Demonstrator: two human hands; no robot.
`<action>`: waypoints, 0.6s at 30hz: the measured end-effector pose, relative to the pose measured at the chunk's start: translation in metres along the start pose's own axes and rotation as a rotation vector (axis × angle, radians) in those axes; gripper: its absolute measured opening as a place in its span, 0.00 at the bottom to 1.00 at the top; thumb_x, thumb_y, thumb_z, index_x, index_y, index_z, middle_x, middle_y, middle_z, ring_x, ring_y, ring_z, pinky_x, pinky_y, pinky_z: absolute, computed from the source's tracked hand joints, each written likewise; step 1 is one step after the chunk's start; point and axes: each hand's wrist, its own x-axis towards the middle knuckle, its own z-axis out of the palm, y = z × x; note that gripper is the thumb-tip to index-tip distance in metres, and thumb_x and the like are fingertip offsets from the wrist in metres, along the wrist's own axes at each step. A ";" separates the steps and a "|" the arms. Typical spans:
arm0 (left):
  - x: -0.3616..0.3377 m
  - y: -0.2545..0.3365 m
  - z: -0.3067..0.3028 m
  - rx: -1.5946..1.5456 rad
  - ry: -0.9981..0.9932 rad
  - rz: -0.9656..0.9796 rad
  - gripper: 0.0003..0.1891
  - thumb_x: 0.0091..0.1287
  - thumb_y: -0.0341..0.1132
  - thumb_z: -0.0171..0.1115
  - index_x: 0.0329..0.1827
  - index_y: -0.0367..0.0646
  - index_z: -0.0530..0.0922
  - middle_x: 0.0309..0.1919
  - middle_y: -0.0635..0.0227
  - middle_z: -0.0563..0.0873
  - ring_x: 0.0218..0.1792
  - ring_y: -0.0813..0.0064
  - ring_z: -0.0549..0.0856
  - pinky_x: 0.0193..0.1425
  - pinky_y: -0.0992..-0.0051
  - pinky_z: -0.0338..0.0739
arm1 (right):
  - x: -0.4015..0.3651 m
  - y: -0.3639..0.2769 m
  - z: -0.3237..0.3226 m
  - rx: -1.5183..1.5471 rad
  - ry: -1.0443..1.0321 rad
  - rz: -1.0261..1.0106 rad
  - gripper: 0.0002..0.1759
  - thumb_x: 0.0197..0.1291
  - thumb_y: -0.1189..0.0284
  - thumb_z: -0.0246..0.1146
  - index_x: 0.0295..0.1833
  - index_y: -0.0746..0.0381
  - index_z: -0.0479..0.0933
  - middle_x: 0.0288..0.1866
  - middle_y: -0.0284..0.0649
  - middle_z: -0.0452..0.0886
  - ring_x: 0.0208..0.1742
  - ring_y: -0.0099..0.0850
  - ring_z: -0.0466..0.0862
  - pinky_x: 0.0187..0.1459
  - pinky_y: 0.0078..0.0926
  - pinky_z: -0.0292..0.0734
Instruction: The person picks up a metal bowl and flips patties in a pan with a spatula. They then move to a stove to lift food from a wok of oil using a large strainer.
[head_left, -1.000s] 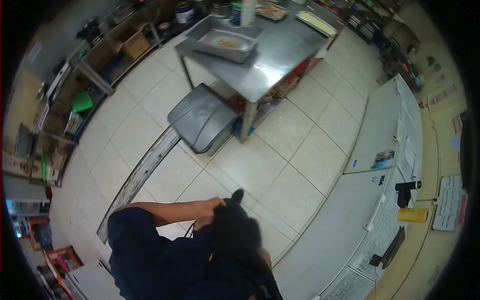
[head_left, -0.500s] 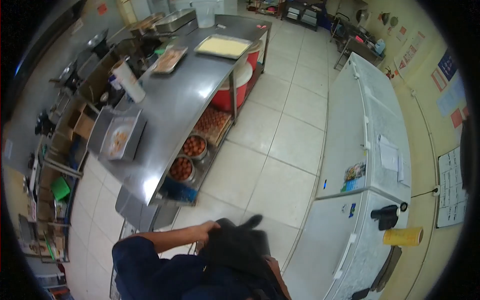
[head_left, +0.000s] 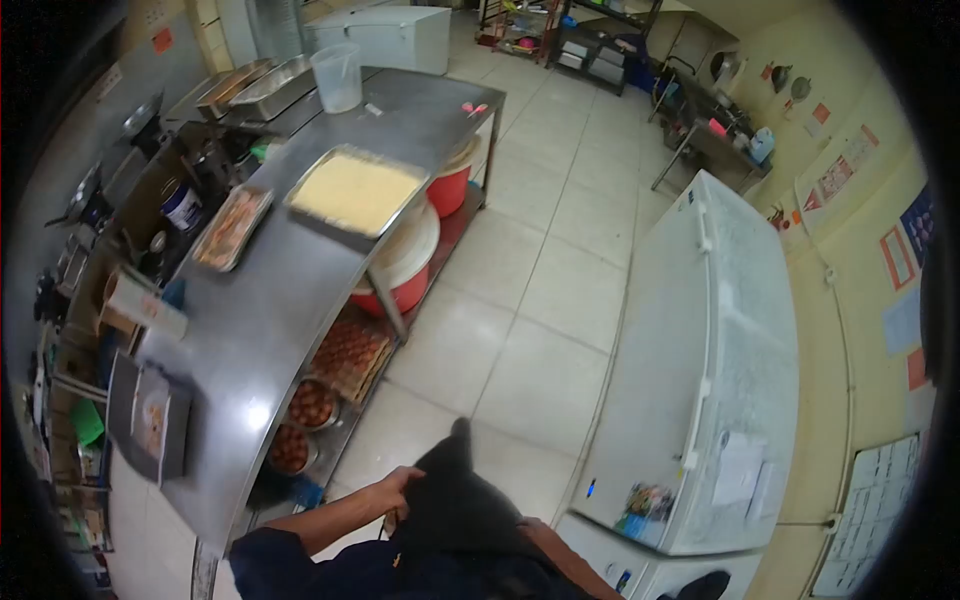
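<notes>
A dark apron (head_left: 440, 510) hangs over the front of my body and legs. At its left edge is my left hand (head_left: 398, 490), fingers curled in and closed on the cloth. My right hand (head_left: 538, 528) rests against the apron's right edge, its fingers mostly hidden by the dark cloth. The nearest furniture on my left is a long steel table (head_left: 290, 290). On it lie a tray of pale yellow food (head_left: 355, 190), a smaller tray (head_left: 235, 228) and a grey metal pan (head_left: 150, 420) with scraps inside.
White chest freezers (head_left: 665, 350) line the right wall. Under the table stand red tubs (head_left: 405, 290) with pale lids, a tray of eggs (head_left: 350, 360) and bowls of eggs (head_left: 292, 448). Tiled floor (head_left: 535, 280) runs between table and freezers. A clear plastic pitcher (head_left: 338, 78) stands farther back.
My view has moved forward along the aisle, so the table and freezers sit nearer. Both hands stay at the apron, and one dark shoe now shows ahead of it.
</notes>
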 end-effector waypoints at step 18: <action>-0.036 0.537 0.167 -0.040 -0.087 0.002 0.35 0.55 0.44 0.62 0.65 0.40 0.61 0.70 0.51 0.57 0.69 0.57 0.55 0.70 0.54 0.53 | 0.283 0.189 -0.405 -0.298 0.271 -0.222 0.17 0.60 0.78 0.54 0.55 0.61 0.72 0.57 0.45 0.74 0.56 0.43 0.76 0.53 0.35 0.73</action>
